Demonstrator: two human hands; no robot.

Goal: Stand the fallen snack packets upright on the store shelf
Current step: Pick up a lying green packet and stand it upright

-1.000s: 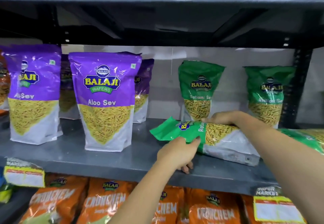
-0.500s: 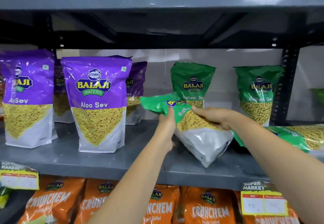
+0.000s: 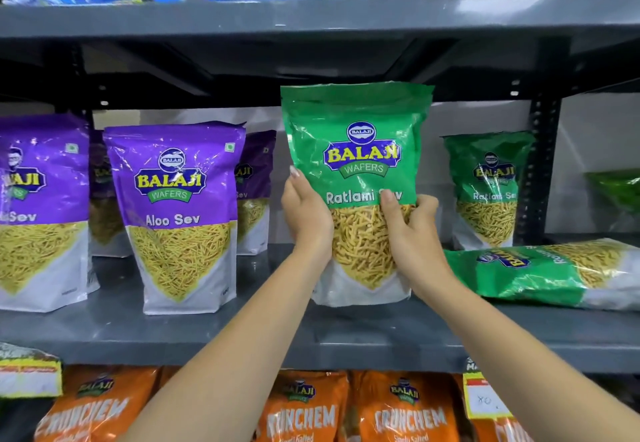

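The left hand [image 3: 306, 214] grips the left edge of a glossy green plastic Ratlami Sev packet [image 3: 358, 171], and the right hand [image 3: 408, 230] clasps its right side, thumb across the clear window. The packet stands upright, its white base on the grey metal shelf [image 3: 277, 324] (front label facing out). Just right of it, a second green Ratlami Sev packet [image 3: 547, 273] lies flat on its side.
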